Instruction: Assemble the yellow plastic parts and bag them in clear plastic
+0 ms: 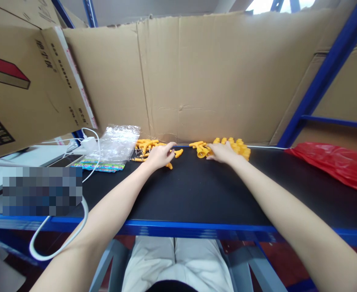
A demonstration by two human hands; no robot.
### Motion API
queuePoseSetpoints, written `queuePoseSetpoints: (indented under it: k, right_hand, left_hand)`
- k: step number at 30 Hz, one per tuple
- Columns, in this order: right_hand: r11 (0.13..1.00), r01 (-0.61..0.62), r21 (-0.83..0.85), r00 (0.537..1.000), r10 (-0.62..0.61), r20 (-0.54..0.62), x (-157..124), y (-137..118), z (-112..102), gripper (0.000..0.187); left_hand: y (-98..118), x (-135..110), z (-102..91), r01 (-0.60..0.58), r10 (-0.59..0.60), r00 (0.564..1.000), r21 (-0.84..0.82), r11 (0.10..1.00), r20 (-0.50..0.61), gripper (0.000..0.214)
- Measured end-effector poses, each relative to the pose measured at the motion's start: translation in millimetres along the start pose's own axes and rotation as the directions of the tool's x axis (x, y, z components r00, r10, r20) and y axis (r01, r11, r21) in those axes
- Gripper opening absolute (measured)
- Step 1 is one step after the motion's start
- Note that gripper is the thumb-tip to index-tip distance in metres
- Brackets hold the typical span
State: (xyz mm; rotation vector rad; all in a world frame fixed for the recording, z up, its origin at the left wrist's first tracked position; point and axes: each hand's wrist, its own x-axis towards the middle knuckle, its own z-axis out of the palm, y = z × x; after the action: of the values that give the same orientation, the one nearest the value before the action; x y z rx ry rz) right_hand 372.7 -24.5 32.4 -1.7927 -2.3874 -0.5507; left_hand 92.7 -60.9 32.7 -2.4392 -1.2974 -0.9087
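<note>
1. Printed cardboard box (17, 85), far left, above table level.
2. Clear plastic bag (114, 142), lying crumpled, with a colourful strip (105, 165) along its near edge; probably set aside there to leave the middle of the black tabletop (190, 194) for handwork.
3. Heap of orange branching pieces (146, 144), toward the back edge, just beside the bag; likely grouped by kind, within easy reach of the left arm.
4. Left hand (161, 156), palm down over the heap's right side, fingers bent and somewhat spread; whether it grips a piece cannot be told. An orange piece (178, 153) shows just right of the fingertips.
5. Small orange group (197, 144), between the hands, immediately left of the right fingers; apart from the main heap, perhaps by sorting.
6. Right hand (222, 153), palm down, fingers reaching over yellow cup-like pieces (242, 149); contact appears likely, but a firm grasp cannot be confirmed. The pieces stand closely clustered behind and beside the hand, presumably to save room.
7. Red plastic bag (333, 164), far right, well apart from both hands; seemingly kept out of the way.
</note>
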Motion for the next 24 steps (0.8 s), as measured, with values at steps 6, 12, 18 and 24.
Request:
queuePoseSetpoints:
  k: [6,12,18,24]
  right_hand:
    - [1.000,0.012,0.018,1.000,-0.012,-0.028,2.5,-0.1,8.6,0.030]
    - [1.000,-0.018,-0.001,0.994,0.018,-0.104,0.7,-7.7,14.6,0.027]
    - [0.999,-0.002,-0.036,0.989,-0.003,-0.149,0.0,-13.0,19.9,0.027]
    - [1.000,0.003,-0.018,0.982,-0.007,-0.188,1.9,-15.5,26.7,0.027]
  left_hand:
    - [0.0,0.1,-0.3,0.024,-0.024,0.999,-0.020,0.999,0.032,0.032]
    - [-4.4,-0.2,3.7,0.021,-0.021,0.999,0.002,1.000,0.037,0.029]
    - [-5.6,0.1,5.7,-0.009,0.009,0.999,0.013,1.000,0.034,0.029]
    - [-4.5,0.0,4.9,-0.010,0.011,0.999,-0.019,1.000,0.037,0.028]
